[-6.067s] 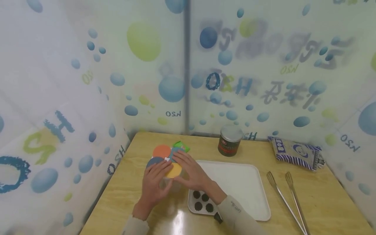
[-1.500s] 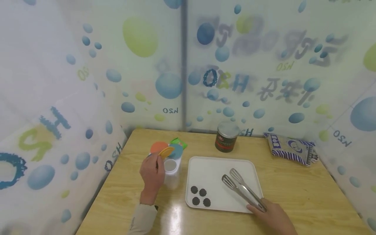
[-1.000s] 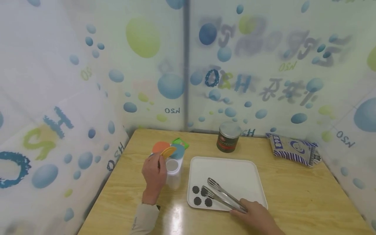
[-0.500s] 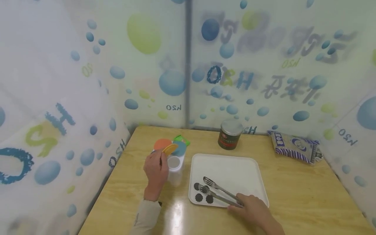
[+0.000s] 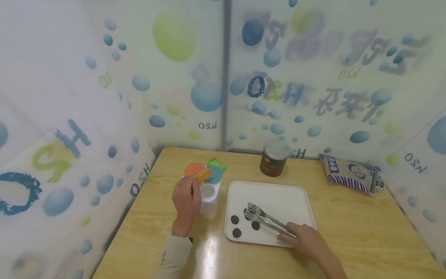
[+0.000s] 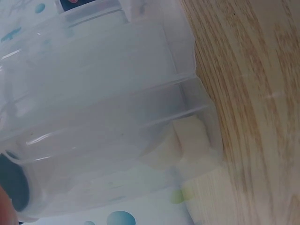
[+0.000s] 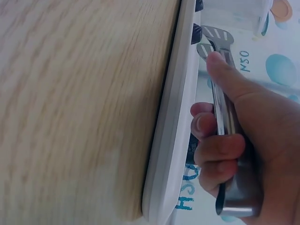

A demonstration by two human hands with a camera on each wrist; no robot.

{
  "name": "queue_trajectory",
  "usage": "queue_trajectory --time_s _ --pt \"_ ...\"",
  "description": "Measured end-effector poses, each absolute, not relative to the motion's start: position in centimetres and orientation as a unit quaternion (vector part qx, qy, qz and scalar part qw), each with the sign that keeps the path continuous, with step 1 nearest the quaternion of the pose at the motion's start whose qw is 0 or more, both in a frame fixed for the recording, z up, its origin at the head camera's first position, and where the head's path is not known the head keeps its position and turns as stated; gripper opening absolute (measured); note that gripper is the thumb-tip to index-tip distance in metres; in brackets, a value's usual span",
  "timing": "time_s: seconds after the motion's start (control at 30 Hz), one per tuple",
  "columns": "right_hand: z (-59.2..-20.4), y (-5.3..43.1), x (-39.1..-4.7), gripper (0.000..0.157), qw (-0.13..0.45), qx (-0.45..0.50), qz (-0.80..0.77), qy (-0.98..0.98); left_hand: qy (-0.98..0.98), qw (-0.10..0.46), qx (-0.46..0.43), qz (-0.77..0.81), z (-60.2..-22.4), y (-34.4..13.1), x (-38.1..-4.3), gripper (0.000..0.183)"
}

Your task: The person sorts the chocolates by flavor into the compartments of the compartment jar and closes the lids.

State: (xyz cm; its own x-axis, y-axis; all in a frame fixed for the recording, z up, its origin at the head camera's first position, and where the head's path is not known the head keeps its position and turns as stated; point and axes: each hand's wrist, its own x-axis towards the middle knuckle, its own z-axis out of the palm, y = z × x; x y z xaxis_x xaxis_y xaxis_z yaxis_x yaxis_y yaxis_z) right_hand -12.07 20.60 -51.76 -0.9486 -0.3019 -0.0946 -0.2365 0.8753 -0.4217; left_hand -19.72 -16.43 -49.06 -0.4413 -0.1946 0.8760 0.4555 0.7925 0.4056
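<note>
My left hand (image 5: 187, 197) pinches the raised yellow lid (image 5: 203, 175) of a clear plastic container (image 5: 209, 207), above a round opening. Orange (image 5: 194, 169) and blue lids (image 5: 214, 175) lie on its other compartments. Pale chunks (image 6: 190, 138) show through the container's wall in the left wrist view. My right hand (image 5: 306, 238) grips metal tongs (image 7: 227, 112), thumb along one arm and fingers curled round the other. The tong tips are close together over the white tray (image 5: 285, 197), overlapping one dark scalloped piece (image 5: 247, 214). Another dark piece (image 5: 256, 225) lies just below the tongs; two more sit to the left.
Behind the tray stands a dark tin (image 5: 274, 161) with a silver lid. A striped bag (image 5: 352, 174) lies at the back right. A green packet (image 5: 221, 166) sits behind the container, near the walls.
The tongs have left the table's right side and are in my right hand. The yellow lid has come up in my left hand. Lately two dark pieces have shifted up and right with the tips.
</note>
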Motion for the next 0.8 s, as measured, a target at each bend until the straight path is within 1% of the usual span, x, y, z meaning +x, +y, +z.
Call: queue_trajectory --time_s 0.13,0.33,0.5,0.67,0.8 --pt "-51.4 21.0 -11.7 0.041 0.092 -0.109 -0.207 0.968 -0.792 0.519 -0.081 -0.311 -49.0 -16.4 -19.8 0.023" --pt "-51.6 21.7 -10.2 0.044 0.104 -0.096 -0.197 0.970 -0.793 0.517 -0.076 -0.314 -48.8 -16.4 -19.8 0.025" --pt "-51.5 21.5 -9.4 0.047 0.095 -0.079 -0.190 0.974 -0.790 0.522 -0.078 -0.312 -48.7 -16.5 -20.0 0.024" --pt "-51.5 21.5 -8.9 0.042 0.095 -0.070 -0.203 0.972 -0.791 0.522 -0.081 -0.310 -48.8 -16.5 -20.1 0.024" --pt "-51.9 21.5 -8.9 0.037 0.113 -0.067 -0.228 0.965 -0.788 0.527 -0.075 -0.308 -49.0 -16.5 -20.0 0.022"
